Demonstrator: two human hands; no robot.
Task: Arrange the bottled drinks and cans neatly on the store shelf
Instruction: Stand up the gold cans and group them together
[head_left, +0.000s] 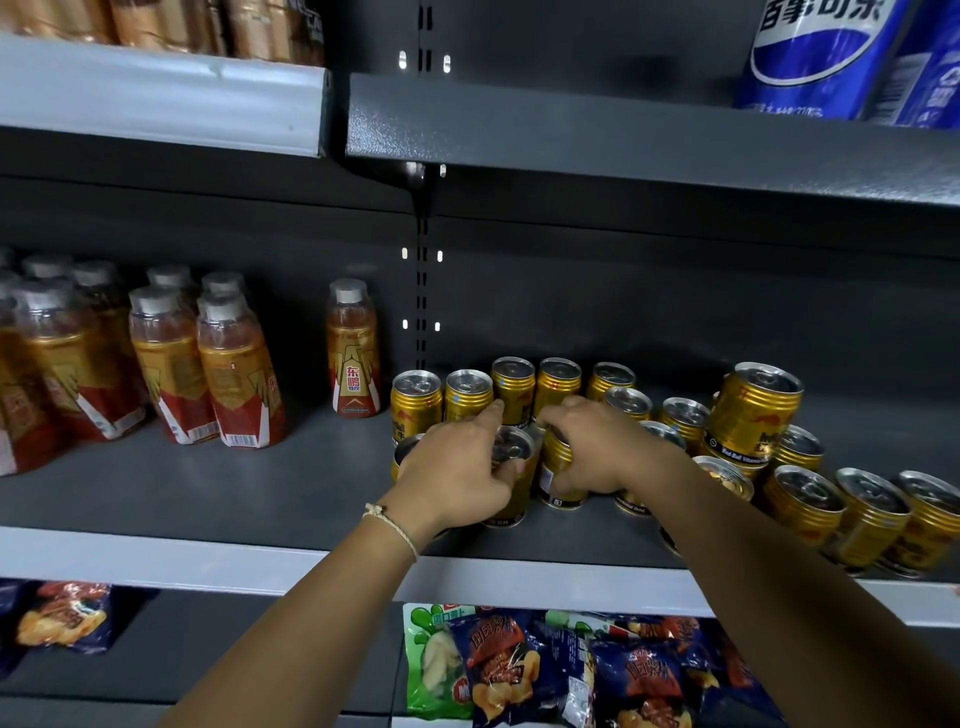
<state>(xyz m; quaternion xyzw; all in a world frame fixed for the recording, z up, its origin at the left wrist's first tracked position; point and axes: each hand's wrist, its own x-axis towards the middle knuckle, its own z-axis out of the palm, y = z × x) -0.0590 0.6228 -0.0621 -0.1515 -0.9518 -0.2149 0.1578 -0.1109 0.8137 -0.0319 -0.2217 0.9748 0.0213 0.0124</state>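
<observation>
Several gold cans stand on the dark middle shelf (208, 488), right of centre. My left hand (457, 467) grips one gold can (511, 447) from above, its index finger stretched toward the back row (511, 384). My right hand (597, 447) curls round a neighbouring gold can (556, 467). One can (753, 410) is stacked on top of others at the right. Several orange-red bottled drinks (166, 364) stand at the left, with a single bottle (353, 348) apart near the middle.
Blue cola bottles (821, 57) stand on the upper shelf at the right, brown packs (156, 23) at the upper left. Snack bags (571, 670) fill the lower shelf. A slotted upright post (423, 260) divides the back panel.
</observation>
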